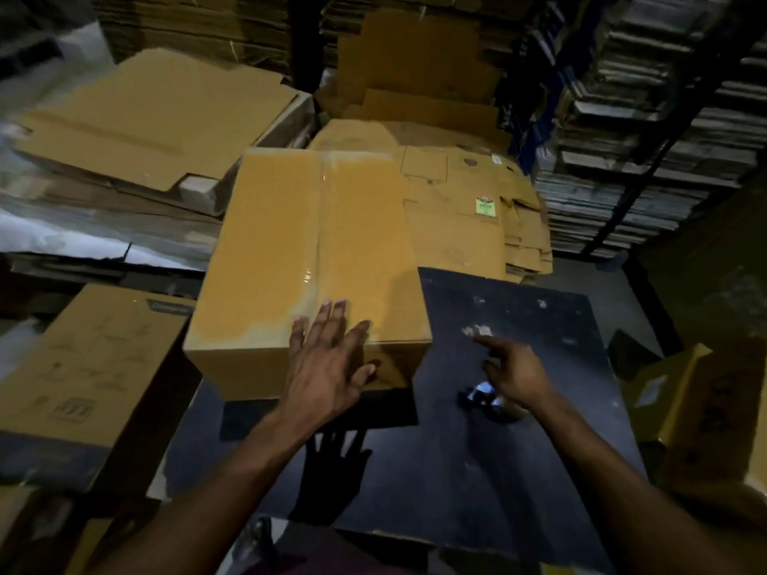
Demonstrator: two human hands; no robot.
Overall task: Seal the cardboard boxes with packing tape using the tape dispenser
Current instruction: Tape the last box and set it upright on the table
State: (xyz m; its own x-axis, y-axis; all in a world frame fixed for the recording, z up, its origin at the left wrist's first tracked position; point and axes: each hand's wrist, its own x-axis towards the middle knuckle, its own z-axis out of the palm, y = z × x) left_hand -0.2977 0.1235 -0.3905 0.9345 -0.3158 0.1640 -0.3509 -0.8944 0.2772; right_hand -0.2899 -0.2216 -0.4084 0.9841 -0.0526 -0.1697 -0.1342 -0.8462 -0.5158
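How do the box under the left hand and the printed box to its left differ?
The taped box sits up on the dark table; the printed box sits lower, beside the table. The taped box has a plain top with clear tape along its centre seam; the printed box carries faint printed symbols, and no tape shows. The left hand lies open at the taped box's near edge; nothing touches the printed box. Both are closed brown cardboard.

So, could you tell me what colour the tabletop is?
Dark, nearly black tabletop; head view.

My left hand (328, 367) lies flat, fingers spread, against the near edge of the taped cardboard box (307, 259). My right hand (514, 373) hovers above the dark table (519, 471) — forefinger out, over a blurred, shiny object.
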